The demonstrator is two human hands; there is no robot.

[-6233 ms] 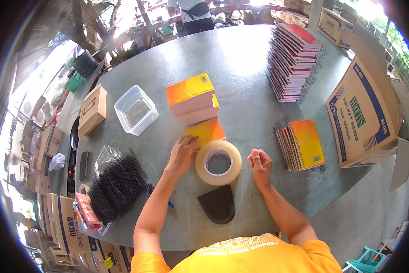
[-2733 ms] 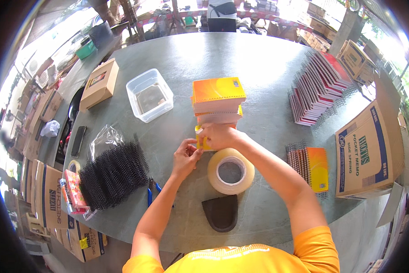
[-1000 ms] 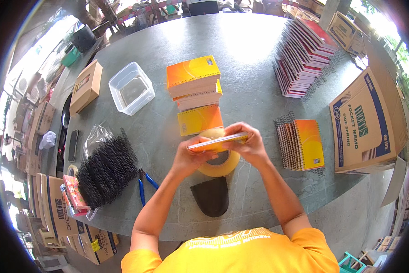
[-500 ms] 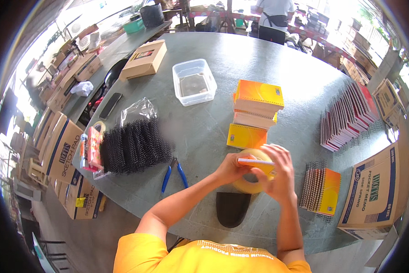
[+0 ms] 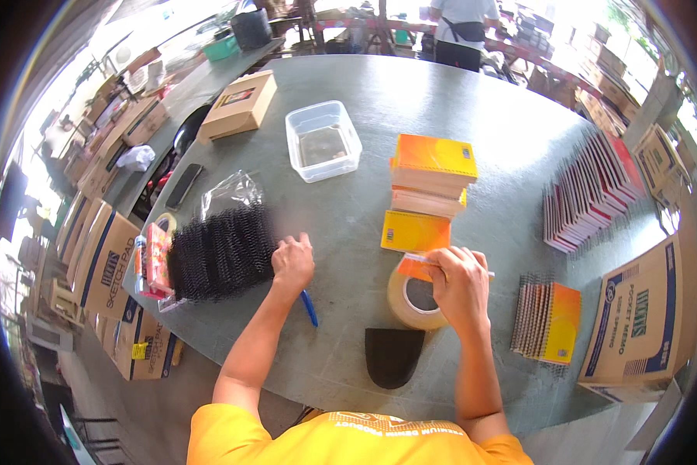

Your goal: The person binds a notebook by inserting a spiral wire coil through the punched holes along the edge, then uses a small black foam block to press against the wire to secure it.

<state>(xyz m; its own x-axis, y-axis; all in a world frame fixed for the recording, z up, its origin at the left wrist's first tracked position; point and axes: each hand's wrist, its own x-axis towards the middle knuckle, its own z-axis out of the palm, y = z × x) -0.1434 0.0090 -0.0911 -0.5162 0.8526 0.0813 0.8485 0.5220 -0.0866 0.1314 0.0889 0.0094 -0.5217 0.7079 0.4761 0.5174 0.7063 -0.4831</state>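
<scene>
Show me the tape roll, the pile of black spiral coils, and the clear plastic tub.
tape roll (image 5: 401,298), head view, left outer wall
black spiral coils (image 5: 218,252), head view, pile's middle
clear plastic tub (image 5: 323,144), head view, tub's floor

left hand (image 5: 292,262) at black coils (image 5: 220,252), right hand (image 5: 458,283) holding notebook (image 5: 441,262)

Round grey table (image 5: 379,93) carries: clear tub (image 5: 323,141), brown box (image 5: 238,105), black coil pile (image 5: 221,252), tape roll (image 5: 415,298), 1 notebook stack (image 5: 432,175), blue-handled pliers (image 5: 309,308).
</scene>
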